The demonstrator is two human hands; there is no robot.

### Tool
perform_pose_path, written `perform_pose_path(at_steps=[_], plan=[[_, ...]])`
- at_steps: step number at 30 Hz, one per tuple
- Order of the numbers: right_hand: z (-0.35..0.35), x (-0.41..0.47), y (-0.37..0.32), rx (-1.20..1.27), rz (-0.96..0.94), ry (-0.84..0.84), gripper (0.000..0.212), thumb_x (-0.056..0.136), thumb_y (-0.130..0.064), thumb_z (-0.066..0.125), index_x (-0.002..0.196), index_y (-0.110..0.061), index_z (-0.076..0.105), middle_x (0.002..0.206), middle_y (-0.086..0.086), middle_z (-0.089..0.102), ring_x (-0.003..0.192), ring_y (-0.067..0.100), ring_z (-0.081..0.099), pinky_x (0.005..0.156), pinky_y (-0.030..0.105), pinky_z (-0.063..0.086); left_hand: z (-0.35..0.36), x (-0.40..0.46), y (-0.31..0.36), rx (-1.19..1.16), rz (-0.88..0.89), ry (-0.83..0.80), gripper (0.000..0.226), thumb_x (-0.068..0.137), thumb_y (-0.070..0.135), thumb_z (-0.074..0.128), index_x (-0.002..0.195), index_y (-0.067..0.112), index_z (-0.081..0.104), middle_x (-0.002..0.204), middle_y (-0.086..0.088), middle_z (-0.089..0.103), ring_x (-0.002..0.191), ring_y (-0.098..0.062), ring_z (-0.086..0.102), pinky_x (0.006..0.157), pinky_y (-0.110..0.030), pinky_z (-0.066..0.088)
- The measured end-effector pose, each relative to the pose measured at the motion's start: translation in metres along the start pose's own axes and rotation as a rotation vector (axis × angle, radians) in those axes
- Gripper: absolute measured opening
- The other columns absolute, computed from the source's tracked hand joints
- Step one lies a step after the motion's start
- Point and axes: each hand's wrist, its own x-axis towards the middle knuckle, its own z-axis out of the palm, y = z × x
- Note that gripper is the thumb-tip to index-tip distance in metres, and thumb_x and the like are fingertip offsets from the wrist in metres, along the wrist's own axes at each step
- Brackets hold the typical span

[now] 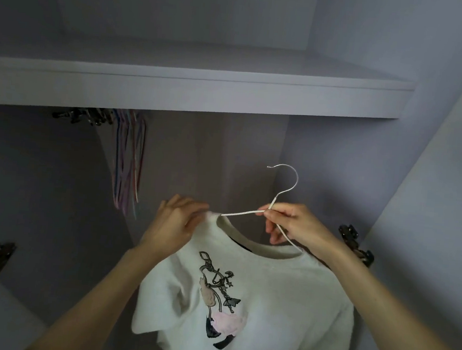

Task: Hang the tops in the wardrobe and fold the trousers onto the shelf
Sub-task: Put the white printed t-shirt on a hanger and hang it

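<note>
Nearest us hangs the white top [269, 303] with its printed figure, held up in front of the open wardrobe below the shelf [192, 87]. Our left hand [175, 223] has its grip clamped on the top's left shoulder by the collar. Our right hand [290, 222] pinches the white wire hanger [284, 190] at its neck, one arm of it already inside the collar. Farther left, coloured hangers [129, 160] dangle under the shelf.
</note>
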Motion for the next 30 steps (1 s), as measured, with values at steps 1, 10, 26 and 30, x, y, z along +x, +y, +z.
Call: perform_pose_path(at_steps=[1, 10, 26, 30], plan=[[-0.001, 0.003, 0.004, -0.048, -0.005, 0.005, 0.020, 0.097, -0.013, 0.048, 0.095, -0.022, 0.067, 0.061, -0.002, 0.058, 0.047, 0.013, 0.054, 0.055, 0.023, 0.048, -0.001, 0.002, 0.003, 0.067, 0.069, 0.022, 0.028, 0.090, 0.013, 0.060, 0.117, 0.014, 0.065, 0.118, -0.003, 0.063, 0.109, -0.027, 0.053, 0.086, -0.033, 0.030], [-0.019, 0.044, 0.012, 0.218, 0.186, 0.225, 0.015, 0.091, -0.007, 0.058, 0.076, -0.004, 0.058, 0.063, 0.007, 0.057, 0.040, 0.008, 0.032, 0.032, 0.016, 0.017, -0.034, 0.065, 0.054, 0.470, 0.331, 0.284, 0.069, 0.072, -0.003, 0.070, 0.136, 0.009, 0.046, 0.146, -0.013, 0.038, 0.136, -0.031, 0.029, 0.101, -0.054, 0.031], [-0.088, 0.098, 0.024, 0.781, 0.179, 0.048, 0.050, 0.093, 0.013, 0.029, 0.128, -0.014, 0.051, 0.109, 0.001, 0.060, 0.054, 0.009, 0.042, 0.038, 0.013, 0.035, -0.017, 0.124, 0.054, 0.830, 0.276, 0.464, 0.103, 0.068, 0.007, 0.074, 0.148, 0.018, 0.009, 0.154, -0.003, 0.007, 0.143, -0.028, 0.002, 0.108, -0.061, 0.002], [-0.100, 0.124, 0.017, 0.812, 0.060, 0.042, 0.059, 0.091, 0.018, 0.024, 0.140, -0.011, 0.040, 0.135, 0.008, 0.051, 0.058, 0.011, 0.051, 0.043, 0.014, 0.041, -0.010, 0.130, 0.046, 0.821, 0.279, 0.494, 0.107, 0.071, 0.009, 0.070, 0.149, 0.022, -0.004, 0.156, 0.003, -0.011, 0.143, -0.025, -0.018, 0.111, -0.057, -0.015]])
